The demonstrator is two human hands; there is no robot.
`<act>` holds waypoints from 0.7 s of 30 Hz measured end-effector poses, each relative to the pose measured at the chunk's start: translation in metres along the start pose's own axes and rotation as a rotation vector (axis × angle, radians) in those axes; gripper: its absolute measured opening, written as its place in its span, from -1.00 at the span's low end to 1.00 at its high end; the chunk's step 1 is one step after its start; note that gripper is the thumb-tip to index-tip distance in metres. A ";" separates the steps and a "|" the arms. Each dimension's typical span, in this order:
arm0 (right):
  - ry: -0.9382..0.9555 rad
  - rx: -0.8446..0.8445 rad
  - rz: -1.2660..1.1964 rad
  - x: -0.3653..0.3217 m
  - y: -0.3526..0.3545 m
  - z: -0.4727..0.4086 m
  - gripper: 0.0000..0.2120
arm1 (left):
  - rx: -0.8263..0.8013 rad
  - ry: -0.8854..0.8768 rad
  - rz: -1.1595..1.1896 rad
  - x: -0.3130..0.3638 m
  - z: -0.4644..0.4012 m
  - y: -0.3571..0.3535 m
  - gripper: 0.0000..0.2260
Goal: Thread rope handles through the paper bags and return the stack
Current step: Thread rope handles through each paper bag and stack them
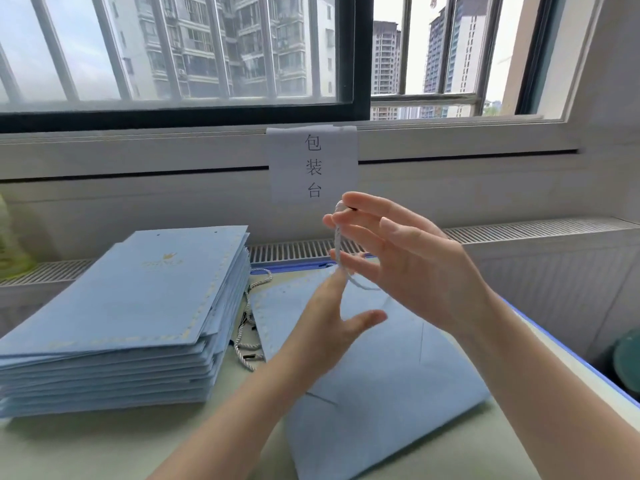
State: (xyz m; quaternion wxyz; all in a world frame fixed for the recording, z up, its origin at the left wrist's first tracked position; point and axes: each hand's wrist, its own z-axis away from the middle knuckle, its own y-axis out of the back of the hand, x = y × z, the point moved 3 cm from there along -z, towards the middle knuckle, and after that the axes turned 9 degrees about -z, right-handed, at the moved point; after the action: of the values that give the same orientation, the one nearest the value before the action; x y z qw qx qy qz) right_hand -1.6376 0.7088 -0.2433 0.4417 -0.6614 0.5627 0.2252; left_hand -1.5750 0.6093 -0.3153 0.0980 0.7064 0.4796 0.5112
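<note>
I hold a pale rope (337,237) up above the single bag (363,358), which lies flat on the table (104,448) in front of me. My right hand (408,261) pinches the rope near its top between thumb and fingertips, the other fingers fanned out; the rope hangs down from there. My left hand (325,317) is spread below it, the forefinger tip touching the rope's lower part and the thumb held wide apart, so it grips nothing. Left of the single bag stands the stack of bags (131,323), all light blue with a dotted gold border; the top one bears a small gold crown mark with lettering too blurred to read. Between the stack and the single bag lie more ropes (247,327) with dark tips. Behind the single bag, a paper sign (311,164) hangs from the window sill, printed 包装台.
</note>
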 end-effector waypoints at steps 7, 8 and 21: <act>0.078 0.280 -0.306 -0.009 0.021 -0.002 -0.71 | 0.045 0.073 0.296 -0.008 0.002 0.001 -0.76; 0.130 0.414 -0.334 -0.012 0.034 -0.002 -0.76 | 0.089 0.099 0.327 -0.010 0.001 0.007 -0.76; 0.038 0.870 0.958 0.007 0.088 0.009 -0.95 | 0.161 0.335 -0.511 -0.044 -0.002 0.035 -0.79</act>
State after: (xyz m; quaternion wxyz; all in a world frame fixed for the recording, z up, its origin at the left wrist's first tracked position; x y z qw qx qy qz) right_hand -1.7173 0.7141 -0.2827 0.5099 -0.1014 0.8431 0.1373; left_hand -1.5573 0.5562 -0.3195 0.0866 0.4746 0.6901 0.5395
